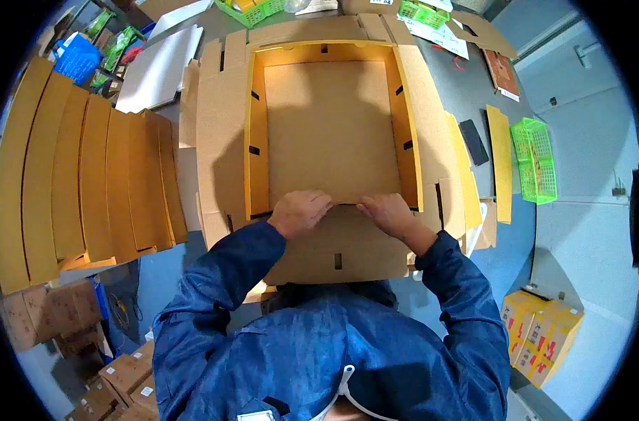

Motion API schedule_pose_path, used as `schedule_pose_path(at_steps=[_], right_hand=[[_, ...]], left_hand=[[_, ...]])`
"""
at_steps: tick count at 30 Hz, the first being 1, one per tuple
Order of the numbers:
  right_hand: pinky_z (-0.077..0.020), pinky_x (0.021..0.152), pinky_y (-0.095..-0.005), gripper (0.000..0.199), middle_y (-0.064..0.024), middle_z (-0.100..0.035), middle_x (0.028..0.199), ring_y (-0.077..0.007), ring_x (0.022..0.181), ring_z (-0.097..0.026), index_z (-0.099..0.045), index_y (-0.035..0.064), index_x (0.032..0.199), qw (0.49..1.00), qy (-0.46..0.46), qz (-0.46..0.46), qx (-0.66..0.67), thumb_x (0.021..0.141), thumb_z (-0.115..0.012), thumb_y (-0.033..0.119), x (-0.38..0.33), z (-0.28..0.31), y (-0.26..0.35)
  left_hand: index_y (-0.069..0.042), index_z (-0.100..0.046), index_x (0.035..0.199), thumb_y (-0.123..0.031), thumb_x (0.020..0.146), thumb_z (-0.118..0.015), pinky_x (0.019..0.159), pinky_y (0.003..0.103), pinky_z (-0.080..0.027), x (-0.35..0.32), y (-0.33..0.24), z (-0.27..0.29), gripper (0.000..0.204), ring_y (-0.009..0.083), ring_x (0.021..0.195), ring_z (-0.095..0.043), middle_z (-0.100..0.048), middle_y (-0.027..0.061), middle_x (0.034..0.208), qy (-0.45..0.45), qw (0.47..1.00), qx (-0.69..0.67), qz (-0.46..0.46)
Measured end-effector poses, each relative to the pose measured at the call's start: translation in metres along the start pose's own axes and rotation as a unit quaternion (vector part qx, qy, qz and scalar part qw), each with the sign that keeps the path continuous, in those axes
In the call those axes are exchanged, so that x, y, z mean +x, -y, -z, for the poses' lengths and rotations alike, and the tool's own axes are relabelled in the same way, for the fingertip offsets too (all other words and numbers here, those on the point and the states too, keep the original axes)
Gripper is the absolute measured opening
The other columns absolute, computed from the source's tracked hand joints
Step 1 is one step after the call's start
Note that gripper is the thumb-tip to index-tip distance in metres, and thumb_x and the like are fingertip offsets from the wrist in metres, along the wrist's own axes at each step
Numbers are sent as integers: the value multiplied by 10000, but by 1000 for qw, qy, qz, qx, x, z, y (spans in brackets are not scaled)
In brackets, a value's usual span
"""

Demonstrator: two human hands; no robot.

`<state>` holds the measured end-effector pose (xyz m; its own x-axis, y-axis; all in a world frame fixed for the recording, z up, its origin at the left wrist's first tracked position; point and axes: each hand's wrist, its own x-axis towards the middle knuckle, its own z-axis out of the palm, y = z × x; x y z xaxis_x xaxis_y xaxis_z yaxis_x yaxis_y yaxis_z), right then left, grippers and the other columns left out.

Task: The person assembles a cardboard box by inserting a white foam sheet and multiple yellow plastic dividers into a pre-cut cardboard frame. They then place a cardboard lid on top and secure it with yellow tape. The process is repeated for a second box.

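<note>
Both hands (344,212) on cardboard box (330,130)

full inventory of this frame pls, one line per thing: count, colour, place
cardboard tray: 1, tan, table centre, near flap under both hands
stack of folded cardboard: 1, tan, left of tray
white sheets: a few, white, upper left
green baskets: 3, bright green, one at right table edge, two at top
dark flat device: 1, black, right of tray
cardboard strip: 1, yellow-tan, beside right basket
yellow cartons: several, yellow, floor lower right
brown boxes: several, brown, floor lower left
grey table: 1, grey, under everything
left hand: 1, on near flap, blue sleeve
right hand: 1, on near flap, blue sleeve
</note>
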<state>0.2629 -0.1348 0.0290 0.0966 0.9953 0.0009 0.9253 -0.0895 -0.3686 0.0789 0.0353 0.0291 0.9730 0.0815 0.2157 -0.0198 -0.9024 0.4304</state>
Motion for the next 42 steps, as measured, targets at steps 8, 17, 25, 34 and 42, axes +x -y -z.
schedule_pose_path(at_steps=[8, 17, 25, 34, 42], right_hand=[[-507, 615, -425, 200, -115, -614, 774, -314, 726, -619, -589, 77, 827, 999, 10, 1, 31, 871, -561, 270, -2, 0, 0], [-507, 621, -432, 201, -130, -623, 821, -322, 754, -621, -586, 84, 861, 999, -17, 22, 45, 885, -547, 279, -2, 0, -3], [-498, 574, -443, 219, -117, -623, 709, -333, 657, -618, -581, 92, 837, 999, -23, 28, 18, 898, -530, 297, 1, -8, -5], [-239, 1092, -508, 451, -171, -375, 1404, -331, 1301, -358, -508, 60, 1240, 991, -30, 117, 63, 817, -544, 212, -40, 2, 45], [-338, 1045, -434, 465, -196, -460, 1327, -315, 1242, -445, -470, -5, 1266, 992, 70, 79, -69, 831, -493, 160, -103, -41, 85]], left_hand=[[-45, -594, 913, -143, 806, -631, 690, 350, -526, -3, 5, 4, 149, 243, 811, -638, -649, 99, 892, -20, 992, 18, -126], [-60, -559, 866, -155, 822, -614, 654, 357, -501, 7, 10, 11, 117, 258, 744, -611, -604, 86, 802, 35, 985, 0, -170], [-46, -567, 1006, -245, 871, -562, 722, 376, -504, 9, 17, -2, 240, 287, 840, -617, -623, 119, 936, 144, 984, 37, -102], [-103, -341, 1397, -294, 964, -404, 1014, 419, -374, 26, 14, 0, 477, 361, 1193, -468, -436, 200, 1352, 239, 959, -129, 80], [-87, -394, 1379, -217, 975, -399, 1090, 374, -273, 30, 37, -24, 424, 278, 1296, -376, -379, 154, 1423, 326, 885, -332, 25]])
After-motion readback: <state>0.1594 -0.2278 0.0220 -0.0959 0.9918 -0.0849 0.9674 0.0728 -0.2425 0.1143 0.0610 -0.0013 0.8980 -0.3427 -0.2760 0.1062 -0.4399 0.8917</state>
